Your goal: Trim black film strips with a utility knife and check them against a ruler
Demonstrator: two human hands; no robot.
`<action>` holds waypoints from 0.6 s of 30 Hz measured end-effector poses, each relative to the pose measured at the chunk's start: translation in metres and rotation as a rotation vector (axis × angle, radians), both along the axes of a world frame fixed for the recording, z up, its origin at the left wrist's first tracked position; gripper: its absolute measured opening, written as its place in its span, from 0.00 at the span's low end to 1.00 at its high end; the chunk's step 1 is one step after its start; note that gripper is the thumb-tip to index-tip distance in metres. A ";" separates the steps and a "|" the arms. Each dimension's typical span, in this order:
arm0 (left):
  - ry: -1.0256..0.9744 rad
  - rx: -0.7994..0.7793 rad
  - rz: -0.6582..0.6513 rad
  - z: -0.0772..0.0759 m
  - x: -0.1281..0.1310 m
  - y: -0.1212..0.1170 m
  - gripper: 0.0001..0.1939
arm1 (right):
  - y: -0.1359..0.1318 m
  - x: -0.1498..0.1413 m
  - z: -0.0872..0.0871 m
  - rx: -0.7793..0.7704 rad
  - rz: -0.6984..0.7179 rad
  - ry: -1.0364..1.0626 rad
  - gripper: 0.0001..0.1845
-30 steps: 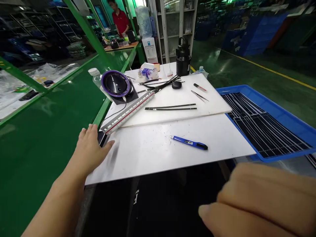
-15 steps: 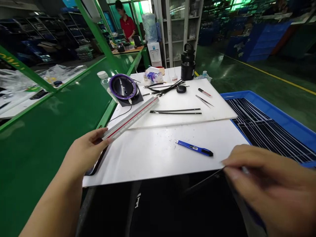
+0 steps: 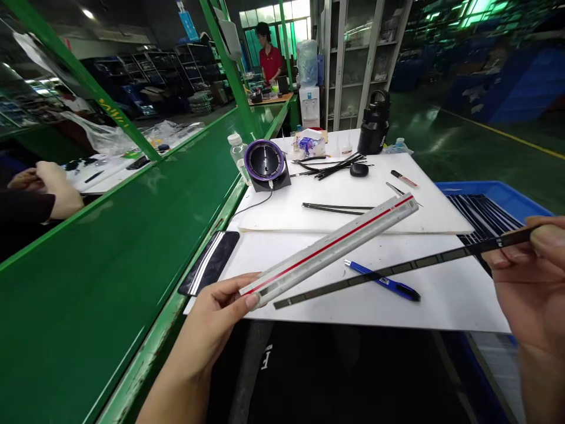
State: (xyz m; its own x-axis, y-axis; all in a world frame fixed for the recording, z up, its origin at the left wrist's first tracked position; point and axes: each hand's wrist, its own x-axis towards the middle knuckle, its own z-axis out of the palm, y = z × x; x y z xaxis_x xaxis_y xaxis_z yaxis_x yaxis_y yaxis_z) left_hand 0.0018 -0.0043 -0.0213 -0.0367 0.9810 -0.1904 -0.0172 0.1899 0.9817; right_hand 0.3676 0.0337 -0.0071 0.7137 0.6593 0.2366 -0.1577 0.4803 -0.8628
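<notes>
My left hand grips the near end of a long white triangular scale ruler with a red stripe, lifted off the white board and pointing away to the right. My right hand pinches one end of a long thin black strip, which slants down to the left under the ruler, over the board. A blue utility knife lies on the board just beneath the strip.
A black phone lies at the board's left edge. Farther back are two black strips, a purple-rimmed round device, a black jug, tweezers and a clear bottle. A blue tray of black strips sits right. Another person's hands rest left.
My left hand has lifted the ruler off the board and swung it right. My right hand has raised the black strip over the board. The camera has turned left.
</notes>
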 end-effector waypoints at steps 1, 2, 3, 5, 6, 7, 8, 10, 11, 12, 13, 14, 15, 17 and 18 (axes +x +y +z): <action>0.005 0.007 0.001 0.001 0.002 -0.001 0.19 | -0.001 -0.002 0.001 0.012 -0.009 -0.016 0.07; 0.008 0.017 0.002 0.001 0.003 -0.001 0.19 | -0.002 -0.006 0.003 0.012 -0.015 -0.032 0.07; 0.009 0.029 0.003 0.001 0.005 -0.001 0.20 | -0.004 -0.010 0.004 0.007 -0.022 -0.044 0.08; 0.009 0.051 -0.005 0.000 0.006 -0.001 0.20 | -0.009 -0.019 0.007 -0.012 -0.033 -0.049 0.08; 0.013 0.057 -0.015 -0.001 0.007 -0.001 0.20 | -0.011 -0.023 0.008 -0.018 -0.031 -0.052 0.08; 0.020 0.060 -0.027 -0.002 0.006 -0.001 0.19 | -0.013 -0.025 0.009 -0.021 -0.027 -0.055 0.08; 0.027 0.060 -0.040 -0.003 0.006 -0.001 0.19 | -0.014 -0.027 0.010 -0.022 -0.016 -0.059 0.07; 0.034 0.054 -0.066 -0.006 0.003 -0.002 0.19 | -0.015 -0.029 0.010 -0.015 0.002 -0.081 0.07; 0.034 0.054 -0.077 -0.006 0.002 -0.002 0.19 | -0.014 -0.029 0.010 -0.012 0.011 -0.092 0.07; 0.033 0.058 -0.086 -0.007 0.001 -0.002 0.19 | -0.014 -0.029 0.009 -0.012 0.017 -0.102 0.07; 0.031 0.060 -0.094 -0.007 0.001 -0.002 0.18 | -0.013 -0.030 0.009 -0.012 0.016 -0.111 0.08; 0.029 0.061 -0.099 -0.007 0.000 -0.003 0.18 | -0.012 -0.030 0.008 -0.013 0.017 -0.118 0.08; 0.027 0.060 -0.097 -0.007 0.000 -0.003 0.18 | -0.011 -0.031 0.008 -0.014 0.017 -0.123 0.08; 0.024 0.056 -0.082 -0.008 0.001 -0.003 0.18 | -0.011 -0.032 0.007 -0.014 0.017 -0.136 0.07; 0.027 0.057 -0.070 -0.008 0.001 -0.002 0.18 | -0.010 -0.033 0.007 -0.011 0.016 -0.139 0.07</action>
